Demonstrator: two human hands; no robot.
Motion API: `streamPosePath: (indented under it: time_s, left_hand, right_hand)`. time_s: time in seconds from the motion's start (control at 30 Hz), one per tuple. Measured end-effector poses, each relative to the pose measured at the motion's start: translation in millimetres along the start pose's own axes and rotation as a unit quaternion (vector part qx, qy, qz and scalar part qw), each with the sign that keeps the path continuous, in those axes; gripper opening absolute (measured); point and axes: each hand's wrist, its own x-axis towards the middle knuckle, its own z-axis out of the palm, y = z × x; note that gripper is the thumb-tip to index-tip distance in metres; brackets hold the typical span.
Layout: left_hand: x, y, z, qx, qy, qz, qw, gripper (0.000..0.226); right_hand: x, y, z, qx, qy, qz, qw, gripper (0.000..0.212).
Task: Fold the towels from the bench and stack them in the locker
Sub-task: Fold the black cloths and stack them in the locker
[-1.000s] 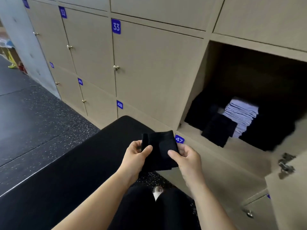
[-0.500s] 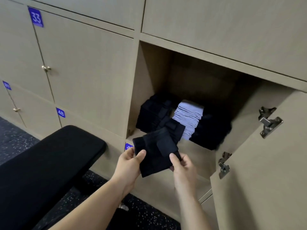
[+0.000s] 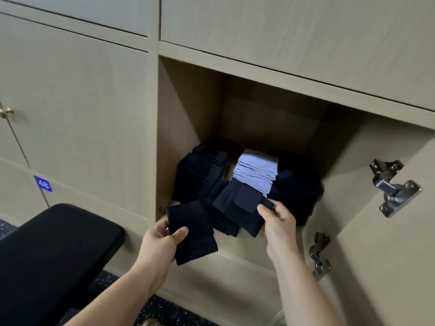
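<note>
My left hand (image 3: 162, 241) grips a folded dark navy towel (image 3: 193, 234) at the front edge of the open locker (image 3: 188, 128). My right hand (image 3: 277, 217) pinches the corner of another folded dark towel (image 3: 237, 205) that lies on a low dark pile at the locker's front. Behind it stands a stack of pale lilac towels (image 3: 256, 175). A taller dark stack (image 3: 200, 175) sits at the back left, and a dark heap (image 3: 299, 184) at the back right. The black padded bench (image 3: 51, 255) is at the lower left.
The locker door (image 3: 388, 243) hangs open on the right with two metal hinges (image 3: 393, 187). Closed locker doors fill the wall to the left, one labelled 48 (image 3: 43, 184). Dark speckled floor (image 3: 162, 309) shows below.
I have leaned closer to the locker. Both hands held one folded bundle before; now they have parted, the left keeping one towel and the right reaching onto the front pile inside.
</note>
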Motion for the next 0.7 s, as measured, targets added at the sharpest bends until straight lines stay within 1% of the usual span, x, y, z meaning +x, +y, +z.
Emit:
streamPosePath:
  time_s: [0.07, 0.13, 0.2, 0.3, 0.33, 0.43, 0.57, 0.7]
  left_hand:
    - [8, 1, -3, 0.008, 0.003, 0.005, 1.0, 0.024]
    - [15, 0, -7, 0.016, 0.004, 0.007, 1.0, 0.024]
    - [20, -1, -11, 0.03, 0.008, 0.008, 0.999, 0.022]
    - [26, -4, -17, 0.047, 0.014, 0.007, 0.999, 0.024]
    - [28, -5, -19, 0.056, 0.015, 0.004, 0.998, 0.026]
    - [33, -6, -22, 0.058, 0.017, -0.004, 0.998, 0.029]
    - [35, -4, -23, 0.054, 0.013, -0.004, 0.998, 0.02]
    - [36, -6, -23, 0.044, 0.004, -0.003, 0.999, 0.02]
  right_hand:
    - [22, -2, 3, -0.027, -0.01, 0.01, 1.0, 0.003]
    - [42, -2, 7, -0.052, -0.013, 0.024, 0.998, 0.015]
    - [56, -2, 14, -0.064, -0.017, 0.039, 0.997, 0.02]
    - [69, -4, 23, -0.071, -0.029, 0.063, 0.995, 0.004]
    - [72, -5, 24, -0.076, -0.03, 0.067, 0.994, 0.003]
    - [80, -6, 28, -0.086, -0.028, 0.078, 0.993, 0.007]
    - [86, -1, 34, -0.095, -0.047, 0.094, 0.99, 0.01]
    - [87, 5, 37, -0.125, -0.053, 0.09, 0.987, 0.009]
